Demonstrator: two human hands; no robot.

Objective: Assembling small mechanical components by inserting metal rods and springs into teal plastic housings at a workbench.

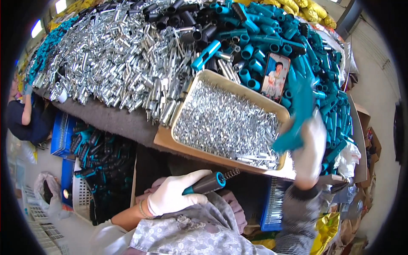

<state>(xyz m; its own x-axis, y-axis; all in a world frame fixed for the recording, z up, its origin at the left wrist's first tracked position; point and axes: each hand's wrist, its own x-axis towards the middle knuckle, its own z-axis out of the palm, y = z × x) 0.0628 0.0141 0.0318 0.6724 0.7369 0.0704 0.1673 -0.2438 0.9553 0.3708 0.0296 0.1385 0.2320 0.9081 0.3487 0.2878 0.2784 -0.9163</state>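
Observation:
My left hand (178,192), in a white glove, is closed round a black and teal tube-shaped handle (208,183). A coil spring (232,173) sticks out of the handle's open end. My right hand (311,146), also gloved in white and smeared by motion, is over the right end of a tray. It grips a curved teal plastic part (301,111), whose exact shape is blurred. The cream tray (225,158) is filled with small shiny metal pieces (223,121). Behind my right hand lies a heap of teal tube-shaped plastic parts (338,114).
A large heap of metal rods and tubes (110,59) covers the left of the table, with black sleeves (182,19) behind. A phone (275,77) with a lit screen leans on the teal parts. Below are a crate of black-teal handles (104,170) and a blue bin (272,204). Another person (27,117) works far left.

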